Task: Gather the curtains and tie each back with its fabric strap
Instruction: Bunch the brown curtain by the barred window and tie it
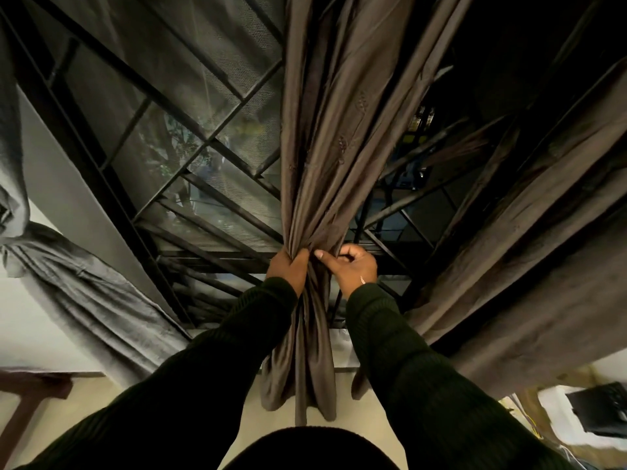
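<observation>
A brown curtain hangs in the middle of the view, bunched into a narrow bundle in front of a dark window grille. My left hand grips the bundle from its left side. My right hand is on its right side, thumb pressed against the folds and fingers curled round fabric behind them. Below my hands the curtain's tail falls loose. Whether my right hand holds a strap or just curtain fabric I cannot tell. A grey curtain at the left is tied back in a knot-like gather.
A second brown curtain hangs spread at the right. The black window grille with mesh stands behind the fabric. A white wall lies at lower left, and a cluttered surface with a dark object at lower right.
</observation>
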